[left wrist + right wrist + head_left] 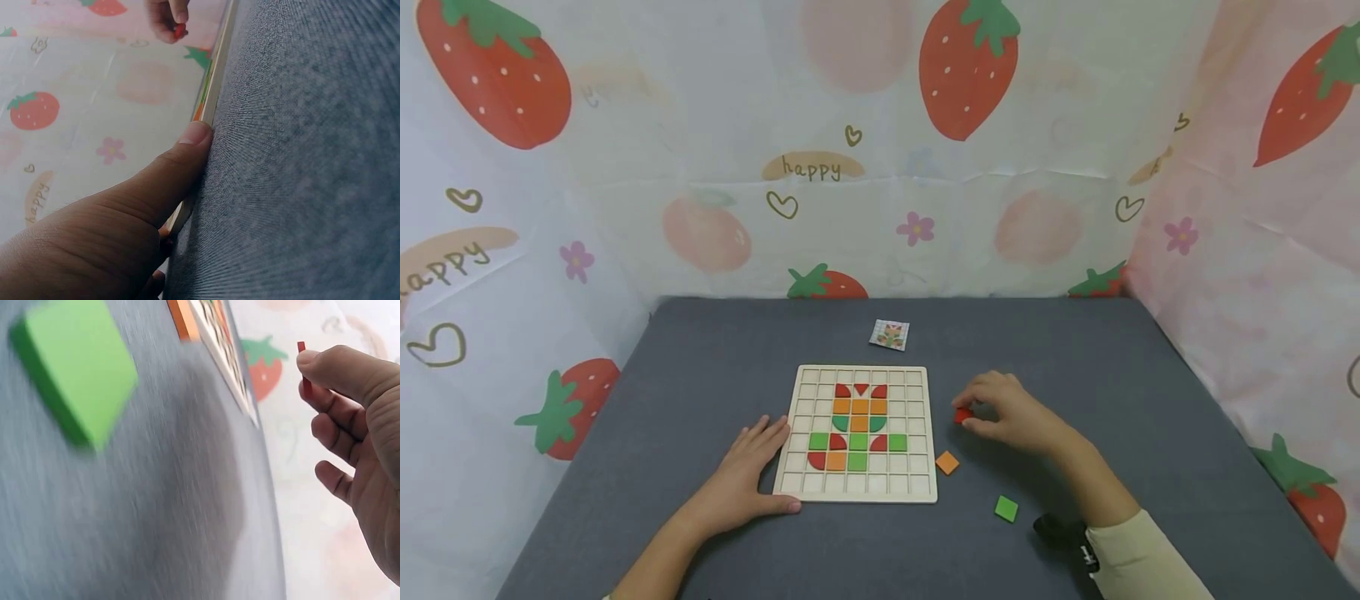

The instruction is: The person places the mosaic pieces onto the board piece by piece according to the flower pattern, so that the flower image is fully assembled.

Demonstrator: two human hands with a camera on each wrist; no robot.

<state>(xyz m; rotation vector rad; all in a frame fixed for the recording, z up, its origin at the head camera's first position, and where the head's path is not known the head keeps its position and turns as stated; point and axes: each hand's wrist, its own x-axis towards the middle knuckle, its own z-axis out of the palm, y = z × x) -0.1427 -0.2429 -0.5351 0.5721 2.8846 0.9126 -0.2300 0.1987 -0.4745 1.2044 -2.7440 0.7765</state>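
Note:
A square wooden grid board [861,482] lies on the grey cloth, with red, orange and green pieces set in several of its cells. My left hand [745,475] rests at its lower left corner, fingers spread along the left edge and the thumb at the front edge; in the left wrist view the thumb [169,165] touches the board's side. Right of the board, my right hand [1018,417] pinches a small flat red piece [307,384] between thumb and forefinger, held above the cloth. The fingers partly hide its shape.
An orange square tile [947,462] lies just right of the board. A green square tile [1006,508] sits further right, nearer the front. Behind the board lies a small pattern card [890,335]. Strawberry-printed curtains [865,233] hang around the table's back and sides.

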